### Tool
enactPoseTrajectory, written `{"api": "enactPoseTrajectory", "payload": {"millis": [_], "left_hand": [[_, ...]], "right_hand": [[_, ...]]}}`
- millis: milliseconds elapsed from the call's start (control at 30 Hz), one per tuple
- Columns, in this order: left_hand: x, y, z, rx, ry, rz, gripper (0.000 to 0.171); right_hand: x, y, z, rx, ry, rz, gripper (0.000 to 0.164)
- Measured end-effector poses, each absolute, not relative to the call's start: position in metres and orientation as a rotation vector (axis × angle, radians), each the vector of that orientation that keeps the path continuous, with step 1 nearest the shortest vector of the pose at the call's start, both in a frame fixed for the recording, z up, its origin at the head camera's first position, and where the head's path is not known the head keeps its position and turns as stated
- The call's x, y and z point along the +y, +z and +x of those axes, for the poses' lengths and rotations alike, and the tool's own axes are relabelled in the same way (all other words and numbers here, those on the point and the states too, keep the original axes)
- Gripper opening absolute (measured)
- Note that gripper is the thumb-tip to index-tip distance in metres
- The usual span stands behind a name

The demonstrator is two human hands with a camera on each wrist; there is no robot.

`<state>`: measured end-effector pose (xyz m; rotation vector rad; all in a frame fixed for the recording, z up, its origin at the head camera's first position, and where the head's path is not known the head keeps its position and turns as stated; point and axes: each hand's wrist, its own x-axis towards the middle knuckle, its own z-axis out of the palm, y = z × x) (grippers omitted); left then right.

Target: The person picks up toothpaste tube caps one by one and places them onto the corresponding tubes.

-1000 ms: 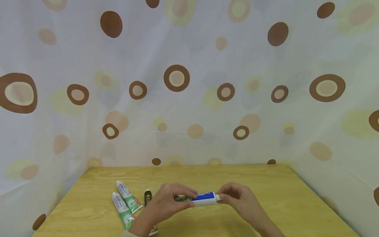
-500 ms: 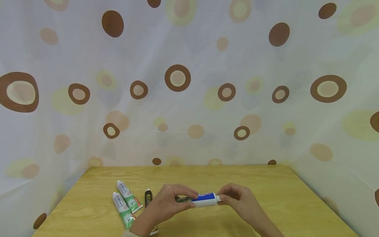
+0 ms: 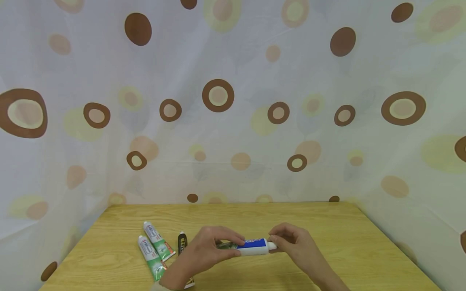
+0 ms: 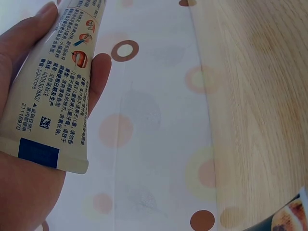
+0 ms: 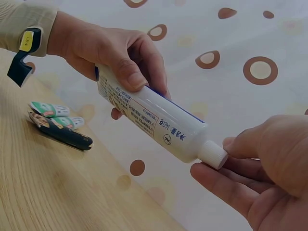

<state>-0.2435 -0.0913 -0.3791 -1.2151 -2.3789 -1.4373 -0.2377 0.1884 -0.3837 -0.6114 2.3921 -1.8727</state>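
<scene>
My left hand [image 3: 207,251] grips a white and blue toothpaste tube [image 3: 253,247], which lies level above the table. In the left wrist view the tube's printed back and flat crimped end show, with the thumb and a finger on either side. The tube's ribbed white cap [image 5: 212,154] points to the right. At that end my right hand [image 3: 296,244] pinches the cap between thumb and fingers, as the right wrist view shows. Whether the cap is loose on the neck cannot be told.
Two green and white toothpaste tubes [image 3: 158,242] lie on the left of the wooden table [image 3: 327,226]. A black tube [image 3: 182,241] rests beside them, partly behind my left forearm. A spotted curtain [image 3: 233,133] encloses the back and sides.
The right hand's fingers have shifted slightly on the cap, and more of the cap shows. The tube has moved a little to the right. My left hand keeps its grip.
</scene>
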Motion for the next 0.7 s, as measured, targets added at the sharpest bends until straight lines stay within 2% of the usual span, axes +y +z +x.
{"api": "enactPoseTrajectory", "payload": {"millis": [367, 700], "left_hand": [[-0.0943, -0.3781, -0.2436, -2.378, -1.447, -1.191, 0.019], [-0.0949, -0.3784, -0.2451, -2.406, -1.401, -1.218, 0.022]], "right_hand": [[0.1867, -0.3826, -0.2351, 2.386, -1.794, -0.669, 0.027], [0.185, -0.3822, -0.2345, 2.408, -1.806, -0.61, 0.025]]}}
